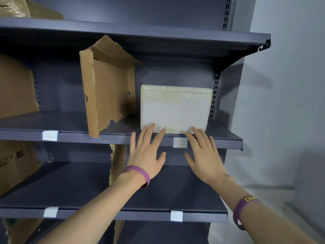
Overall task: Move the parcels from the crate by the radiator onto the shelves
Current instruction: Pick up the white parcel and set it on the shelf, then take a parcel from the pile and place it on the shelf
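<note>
Left hand (146, 152): nearest the camera, palm down, fingers straight and spread; the fingertips touch the lower front edge of the parcel and grasp nothing.
Left wristband (139, 175): purple, plain, round the wrist.
Right hand (204, 154): palm down, fingers straight and fanned; the fingertips reach the parcel's lower right edge, and nothing is gripped.
Right wristband (242, 208): purple with yellow letters, only partly readable.
Cardboard box (15, 87): brown, at the far left of the middle shelf, cut off by the frame edge.
Top box (26, 9): brown cardboard on the uppermost shelf, far left, mostly out of view.
Lower cardboard (15, 164): brown with dark print, at the left of the lower shelf.
Torn divider (107, 85): a ragged, opened cardboard piece standing upright on the middle shelf, left of the parcel and apart from it.
Parcel (175, 110): white, wrapped in clear film, standing on its long edge on the right half of the middle shelf, its base at the shelf's front lip.
Middle shelf (105, 138): dark grey metal, with two pale label holders on its front edge.
Lower shelf (88, 191): dark grey, beneath both forearms, also with two label holders.
Wall (281, 85): pale grey, to the right of the shelving unit.
</note>
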Motion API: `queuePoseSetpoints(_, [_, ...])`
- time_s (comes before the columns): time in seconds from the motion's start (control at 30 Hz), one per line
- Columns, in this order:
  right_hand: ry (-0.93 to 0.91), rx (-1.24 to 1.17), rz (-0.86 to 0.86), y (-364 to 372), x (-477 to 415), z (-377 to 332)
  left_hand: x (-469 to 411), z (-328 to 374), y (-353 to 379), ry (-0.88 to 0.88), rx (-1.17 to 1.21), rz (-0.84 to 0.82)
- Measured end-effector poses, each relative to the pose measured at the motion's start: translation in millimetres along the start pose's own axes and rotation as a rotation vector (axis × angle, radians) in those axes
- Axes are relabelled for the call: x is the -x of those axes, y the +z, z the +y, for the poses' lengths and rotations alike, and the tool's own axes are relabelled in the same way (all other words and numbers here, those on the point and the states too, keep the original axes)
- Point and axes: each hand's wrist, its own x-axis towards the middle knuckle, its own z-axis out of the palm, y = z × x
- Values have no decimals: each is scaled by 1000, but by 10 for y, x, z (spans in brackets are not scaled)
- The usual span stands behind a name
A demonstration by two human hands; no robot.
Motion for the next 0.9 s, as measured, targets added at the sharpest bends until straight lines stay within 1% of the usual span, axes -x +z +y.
queuePoseSetpoints(0.1, [41,-36,31,-29,174,-33,77,198,16,87,93,-16])
queuePoseSetpoints(0.23, [140,11,35,-176,510,16,117,575,107,216,267,-52])
queuePoseSetpoints(0.3, [235,68,42,-271,759,69,198,792,217,275,382,-52])
queuePoseSetpoints(0.4, [439,99,24,-389,1337,100,487,1148,443,365,553,-83])
queuePoseSetpoints(0.47, [565,147,-34,-472,1830,104,780,1431,594,422,575,-193])
queuePoseSetpoints(0.57, [782,262,-160,-684,2637,75,1288,1905,734,537,563,-427])
queuePoseSetpoints(0.63, [918,337,-207,-861,3163,35,1625,2214,761,622,588,-529])
queuePoseSetpoints(0.77, [1153,466,-292,-1219,4169,-120,2261,2744,716,801,674,-632])
queuePoseSetpoints(0.9, [1366,513,-349,-1478,5047,-355,2822,3221,681,966,672,-678])
